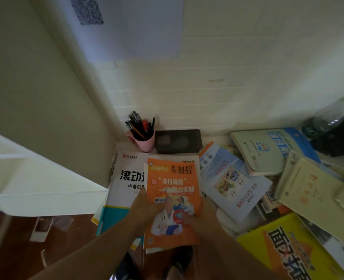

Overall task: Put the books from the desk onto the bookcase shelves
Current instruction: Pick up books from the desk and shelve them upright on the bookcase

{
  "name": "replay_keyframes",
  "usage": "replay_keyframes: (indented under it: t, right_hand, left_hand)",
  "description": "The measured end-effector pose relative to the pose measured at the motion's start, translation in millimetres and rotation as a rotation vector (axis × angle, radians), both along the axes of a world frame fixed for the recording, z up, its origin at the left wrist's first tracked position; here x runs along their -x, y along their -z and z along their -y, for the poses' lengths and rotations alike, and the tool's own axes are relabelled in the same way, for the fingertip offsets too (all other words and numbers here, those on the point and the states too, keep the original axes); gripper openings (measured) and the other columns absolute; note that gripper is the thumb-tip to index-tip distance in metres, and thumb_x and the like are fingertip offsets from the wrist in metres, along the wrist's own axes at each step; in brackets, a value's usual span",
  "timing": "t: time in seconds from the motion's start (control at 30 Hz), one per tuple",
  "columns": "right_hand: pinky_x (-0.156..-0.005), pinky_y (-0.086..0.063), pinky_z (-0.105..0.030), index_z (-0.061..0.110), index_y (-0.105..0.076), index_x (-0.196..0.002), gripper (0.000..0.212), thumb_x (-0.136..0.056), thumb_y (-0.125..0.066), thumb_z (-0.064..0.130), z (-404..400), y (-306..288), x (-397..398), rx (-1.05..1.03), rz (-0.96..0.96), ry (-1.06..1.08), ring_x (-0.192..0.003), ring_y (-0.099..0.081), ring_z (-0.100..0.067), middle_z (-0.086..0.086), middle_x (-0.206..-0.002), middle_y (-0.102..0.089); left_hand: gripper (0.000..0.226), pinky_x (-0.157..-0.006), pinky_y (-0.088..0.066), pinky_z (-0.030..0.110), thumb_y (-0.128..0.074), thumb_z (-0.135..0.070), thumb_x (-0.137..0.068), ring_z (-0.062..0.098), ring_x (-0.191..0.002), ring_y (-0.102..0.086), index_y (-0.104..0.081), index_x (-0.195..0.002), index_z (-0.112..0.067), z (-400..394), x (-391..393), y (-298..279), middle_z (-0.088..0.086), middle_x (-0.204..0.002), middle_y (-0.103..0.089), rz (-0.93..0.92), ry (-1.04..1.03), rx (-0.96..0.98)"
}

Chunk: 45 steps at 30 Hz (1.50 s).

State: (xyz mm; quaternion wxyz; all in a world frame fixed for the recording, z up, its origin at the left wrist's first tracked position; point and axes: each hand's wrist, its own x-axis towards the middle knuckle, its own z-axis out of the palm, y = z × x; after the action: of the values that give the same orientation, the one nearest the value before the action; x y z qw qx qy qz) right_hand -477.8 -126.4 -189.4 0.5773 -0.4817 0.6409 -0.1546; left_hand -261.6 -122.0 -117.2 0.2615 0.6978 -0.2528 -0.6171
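Both hands, left hand (147, 209) and right hand (199, 217), grip orange book (172, 178)

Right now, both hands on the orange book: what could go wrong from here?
1. The orange paperback book overhangs the desk edge; the left hand and right hand grip only its sides, so it could sag or slip to the floor.
2. Lifting it may drag the white paperback book with black lettering beneath it.
3. The pink cup of pens stands just beyond; a forward swing might tip it.
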Motion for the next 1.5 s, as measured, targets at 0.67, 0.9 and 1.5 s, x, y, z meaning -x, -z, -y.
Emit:
replay_keyframes:
  t: [0.67, 0.9, 1.5]
  right_hand:
    - [-0.059, -0.06, -0.027, 0.006, -0.071, -0.1, 0.013, -0.095, -0.07, -0.006, 29, -102, -26, -0.065, 0.317, 0.402, -0.079, -0.078, -0.018, -0.006, -0.084, -0.079]
    - [-0.086, -0.064, -0.056, 0.021, -0.068, -0.12, 0.02, -0.103, -0.065, 0.011, 28, -122, -16, 0.01, 0.313, 0.192, -0.096, -0.079, -0.025, -0.002, -0.11, -0.08]
    - [-0.084, -0.062, -0.057, 0.035, -0.078, -0.098, 0.032, -0.07, -0.093, 0.042, -141, -375, -210, 0.629, 0.502, 0.254, -0.093, -0.079, -0.03, -0.007, -0.107, -0.081]
  left_hand:
    - [0.025, -0.104, -0.055, 0.047, -0.075, -0.008, -0.095, 0.016, -0.108, -0.072, -0.074, -0.114, -0.024, 12, -8, -22, -0.003, -0.108, -0.08, -0.005, 0.092, 0.146]
    - [0.031, -0.098, -0.058, 0.053, -0.066, -0.006, -0.1, 0.029, -0.109, -0.074, -0.072, -0.125, -0.022, 0, -26, -55, 0.004, -0.114, -0.079, -0.098, 0.145, 0.117]
    - [0.042, -0.096, -0.061, 0.045, -0.069, -0.024, -0.087, 0.027, -0.111, -0.075, -0.067, -0.129, -0.024, -159, -222, -332, 0.004, -0.121, -0.078, -0.218, 0.321, 0.72]
